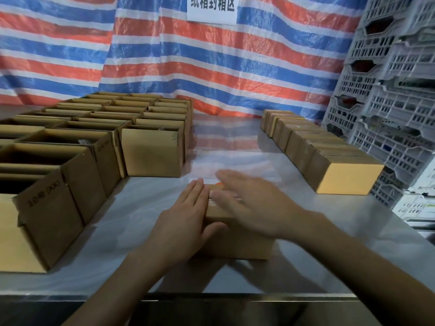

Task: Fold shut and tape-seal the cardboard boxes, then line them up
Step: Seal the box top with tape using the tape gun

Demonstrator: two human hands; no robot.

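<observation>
On your table point(146, 208), open boxes point(77, 142) crowd the left and a sealed row point(329, 156) lines the right. Between them, near the front edge, sits your box point(237, 241). Your left hand point(186, 217) lies flat on its left edge, and your right hand point(254, 203), blurred, spreads straight-fingered over its top.

A red, white and blue striped tarp point(211, 74) is hanging as the back wall, carrying a white sign point(211, 8); grey plastic crates point(395, 90) are standing stacked at right; the shiny surface point(141, 220) is reflecting the stripes.
</observation>
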